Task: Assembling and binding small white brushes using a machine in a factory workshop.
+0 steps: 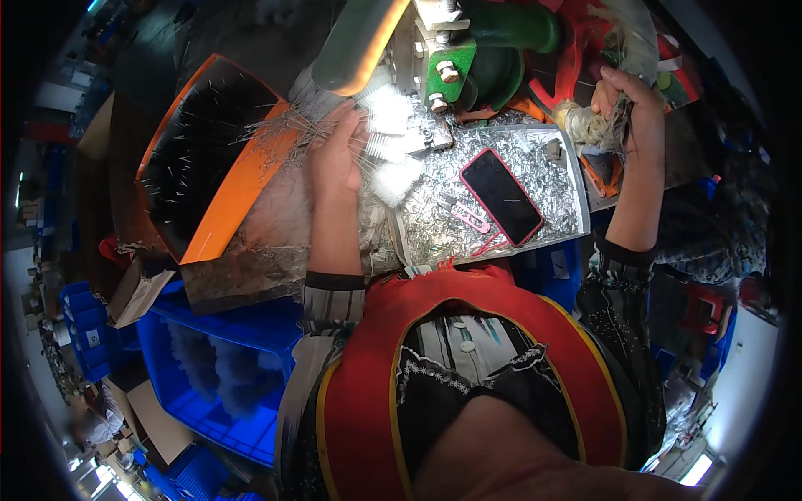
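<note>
My left hand point(338, 159) is closed round a bunch of thin twisted-wire brushes. Their white bristle heads point(391, 146) fan out to the right under a bright lamp, while the bare wire stems point(288, 129) stick out to the left. Close by the bristle heads stands a green machine point(449, 75) with bolts on its block. My right hand point(639, 108) grips the end of a machine handle point(585, 127) wrapped in cream-coloured material. Its fingers curl round the handle, and part of the grip is hidden.
An orange-edged black tray point(238, 204) with thin wires lies at the left. A phone point(503, 196) and a pink cutter point(465, 215) rest on a metal tray covered in wire scraps point(418, 238). Below left is a blue crate point(175, 392) with grey brushes. A lamp point(359, 46) hangs overhead.
</note>
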The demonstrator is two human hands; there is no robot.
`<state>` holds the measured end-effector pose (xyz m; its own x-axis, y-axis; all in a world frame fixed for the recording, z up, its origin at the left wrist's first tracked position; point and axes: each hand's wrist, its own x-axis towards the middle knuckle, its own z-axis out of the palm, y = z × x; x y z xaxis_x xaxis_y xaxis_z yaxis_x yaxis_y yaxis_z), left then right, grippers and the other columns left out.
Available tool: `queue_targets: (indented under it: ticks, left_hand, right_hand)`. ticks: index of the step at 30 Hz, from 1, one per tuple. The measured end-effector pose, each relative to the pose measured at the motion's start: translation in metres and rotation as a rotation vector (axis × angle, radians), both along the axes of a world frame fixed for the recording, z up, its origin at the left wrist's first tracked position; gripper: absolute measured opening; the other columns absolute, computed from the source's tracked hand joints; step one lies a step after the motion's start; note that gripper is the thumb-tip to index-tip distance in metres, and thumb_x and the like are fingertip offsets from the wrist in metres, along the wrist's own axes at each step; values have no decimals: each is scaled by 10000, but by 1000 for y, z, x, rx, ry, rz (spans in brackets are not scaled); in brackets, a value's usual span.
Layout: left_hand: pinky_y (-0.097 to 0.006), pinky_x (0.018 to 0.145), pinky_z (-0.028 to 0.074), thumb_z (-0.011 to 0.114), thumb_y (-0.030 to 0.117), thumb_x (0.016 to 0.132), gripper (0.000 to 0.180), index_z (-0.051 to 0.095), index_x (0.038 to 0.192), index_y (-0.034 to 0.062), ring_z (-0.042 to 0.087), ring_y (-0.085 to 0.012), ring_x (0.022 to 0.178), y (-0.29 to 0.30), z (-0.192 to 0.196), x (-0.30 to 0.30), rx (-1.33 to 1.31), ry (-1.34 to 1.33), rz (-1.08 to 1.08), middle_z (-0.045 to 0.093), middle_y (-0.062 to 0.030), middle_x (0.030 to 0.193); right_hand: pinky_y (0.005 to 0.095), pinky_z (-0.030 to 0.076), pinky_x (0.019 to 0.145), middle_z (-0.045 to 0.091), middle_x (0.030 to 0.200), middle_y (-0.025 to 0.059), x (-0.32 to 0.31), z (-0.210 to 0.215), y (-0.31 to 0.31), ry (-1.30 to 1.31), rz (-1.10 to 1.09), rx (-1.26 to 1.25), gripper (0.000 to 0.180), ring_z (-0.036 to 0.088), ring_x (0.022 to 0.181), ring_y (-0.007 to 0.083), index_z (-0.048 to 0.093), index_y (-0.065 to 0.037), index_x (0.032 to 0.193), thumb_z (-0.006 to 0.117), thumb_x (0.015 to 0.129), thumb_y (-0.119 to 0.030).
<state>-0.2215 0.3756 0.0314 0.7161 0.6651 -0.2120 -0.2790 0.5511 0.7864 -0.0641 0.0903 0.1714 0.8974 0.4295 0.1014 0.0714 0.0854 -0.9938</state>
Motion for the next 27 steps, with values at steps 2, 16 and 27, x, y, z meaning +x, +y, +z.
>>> queue_targets:
  ticks: [2, 16, 27]
  left_hand:
    - [-223, 635, 487, 599, -1, 750, 229, 551, 970, -42, 556, -134, 721, 0, -1, 1, 1, -8, -7, 591, -100, 846]
    - [-232, 634, 478, 580, -14, 763, 245, 541, 1003, -37, 546, -143, 745, -1, -1, 1, -61, 16, 107, 576, -92, 899]
    - [-260, 653, 503, 575, -32, 761, 240, 537, 998, -34, 555, -165, 756, -1, 2, 8, -79, -4, 95, 571, -97, 886]
  right_hand:
    - [261, 379, 483, 445, 443, 55, -3, -18, 0, -65, -26, 62, 267, 462, 432, 144, 447, -59, 480, 599, 688, -130]
    - [265, 377, 463, 491, 486, 69, 6, -22, -5, 40, -76, 33, 244, 496, 456, 151, 484, -43, 497, 616, 678, -141]
    - [279, 429, 561, 513, 552, 81, 13, -104, 8, -636, 7, 169, 168, 518, 528, 165, 488, 18, 570, 464, 735, 25]
